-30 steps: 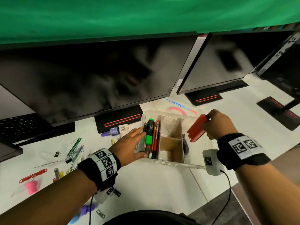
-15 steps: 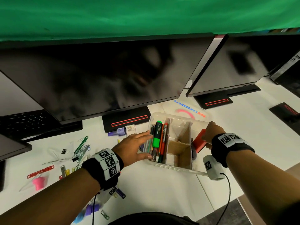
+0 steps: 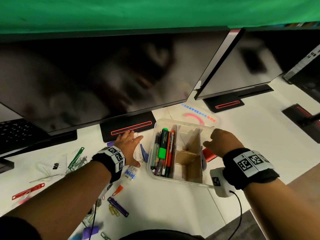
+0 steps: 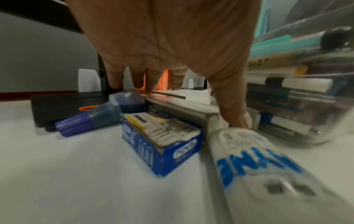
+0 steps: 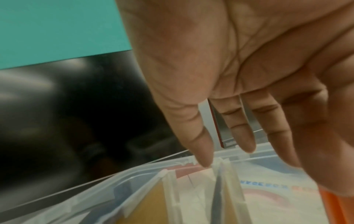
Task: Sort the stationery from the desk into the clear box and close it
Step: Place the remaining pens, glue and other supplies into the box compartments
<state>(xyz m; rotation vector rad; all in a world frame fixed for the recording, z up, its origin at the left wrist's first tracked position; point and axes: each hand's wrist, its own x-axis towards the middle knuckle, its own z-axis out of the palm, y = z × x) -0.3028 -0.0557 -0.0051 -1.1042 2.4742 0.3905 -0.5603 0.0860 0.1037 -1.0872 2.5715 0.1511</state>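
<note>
clear box [image 3: 180, 179] between left hand [image 3: 129, 147] and right hand [image 3: 223, 143]

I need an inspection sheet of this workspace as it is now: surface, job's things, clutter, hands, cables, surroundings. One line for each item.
Surface: white desk, strewn with stationery left of the box.
Job's things: clear box open; pens in its left compartment, red item at its right side; lid behind it.
Clutter: white tube, blue staple box, purple marker, paper clips.
Hands: left hand spread over items beside the box, thumb on the tube; right hand over the box, fingers straight.
Cables: black cable from the right wrist camera.
Surroundings: dark monitors, green backdrop.
</note>
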